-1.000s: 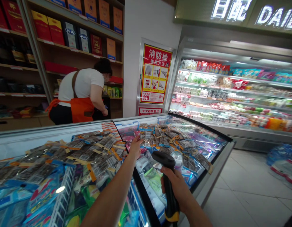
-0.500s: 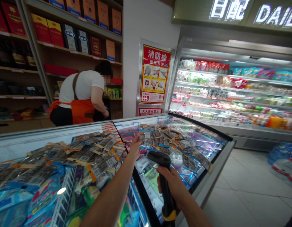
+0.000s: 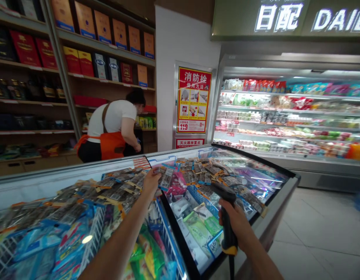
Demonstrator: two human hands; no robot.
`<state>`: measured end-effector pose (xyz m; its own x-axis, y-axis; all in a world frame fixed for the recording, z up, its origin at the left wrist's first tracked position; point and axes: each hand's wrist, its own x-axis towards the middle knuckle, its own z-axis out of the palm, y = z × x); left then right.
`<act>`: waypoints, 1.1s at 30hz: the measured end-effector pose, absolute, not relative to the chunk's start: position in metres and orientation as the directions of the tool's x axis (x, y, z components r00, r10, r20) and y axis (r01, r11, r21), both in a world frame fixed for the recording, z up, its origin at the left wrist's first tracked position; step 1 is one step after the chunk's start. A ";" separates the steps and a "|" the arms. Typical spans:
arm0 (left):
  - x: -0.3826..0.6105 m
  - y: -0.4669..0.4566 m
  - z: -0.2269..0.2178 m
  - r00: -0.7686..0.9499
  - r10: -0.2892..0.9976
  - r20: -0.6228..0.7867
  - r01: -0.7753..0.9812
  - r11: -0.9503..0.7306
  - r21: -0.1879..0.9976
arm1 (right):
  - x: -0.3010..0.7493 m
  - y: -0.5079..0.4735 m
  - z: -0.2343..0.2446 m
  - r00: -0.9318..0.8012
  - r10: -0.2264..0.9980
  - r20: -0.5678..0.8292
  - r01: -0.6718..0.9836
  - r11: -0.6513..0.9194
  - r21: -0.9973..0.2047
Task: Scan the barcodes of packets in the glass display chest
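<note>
My left hand pinches the edge of a small blue-edged packet with dark contents, above the glass top of the chest freezer. In my right hand is a black barcode scanner with a yellow band low on its handle; the fingers wrap round the grip and its head tilts toward the left. Many similar packets lie spread on the glass left of my left hand. Another pile of packets lies beyond the scanner on the right pane.
Frozen bags in baskets show through the glass. The freezer's metal edge runs along the right. Across the freezer a person in an orange apron bends by wooden shelves. A lit open fridge stands at the back right.
My left hand has moved left with the packet, off the right pile toward the black divider. My right hand and the scanner have shifted right. The view has turned slightly left and up.
</note>
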<state>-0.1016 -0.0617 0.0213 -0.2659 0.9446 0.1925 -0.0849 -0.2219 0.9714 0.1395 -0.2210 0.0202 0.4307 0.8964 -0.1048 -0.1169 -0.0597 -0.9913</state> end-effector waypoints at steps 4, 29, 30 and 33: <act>-0.160 -0.084 0.031 -0.285 0.868 0.407 0.518 -0.218 0.827 | 0.137 -0.219 0.018 0.416 0.902 -0.120 -0.152 -0.062 -0.986; 0.040 -0.087 0.003 0.153 0.962 0.226 0.792 -0.257 0.554 | 0.186 -0.226 0.009 0.549 0.818 -0.172 -0.196 -0.074 -0.978; 0.050 -0.087 0.000 0.169 0.970 0.177 0.823 -0.238 0.516 | 0.188 -0.227 0.009 0.553 0.816 -0.170 -0.196 -0.071 -0.978; 0.070 -0.086 -0.005 0.171 0.977 0.124 0.868 -0.209 0.450 | 0.193 -0.229 0.010 0.550 0.819 -0.166 -0.189 -0.072 -0.979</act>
<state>0.0702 -0.0865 -0.0050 0.1710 0.9774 0.1245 0.8683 -0.2092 0.4498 0.1932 -0.2293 0.0101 0.5497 0.8187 -0.1661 -0.1888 -0.0720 -0.9794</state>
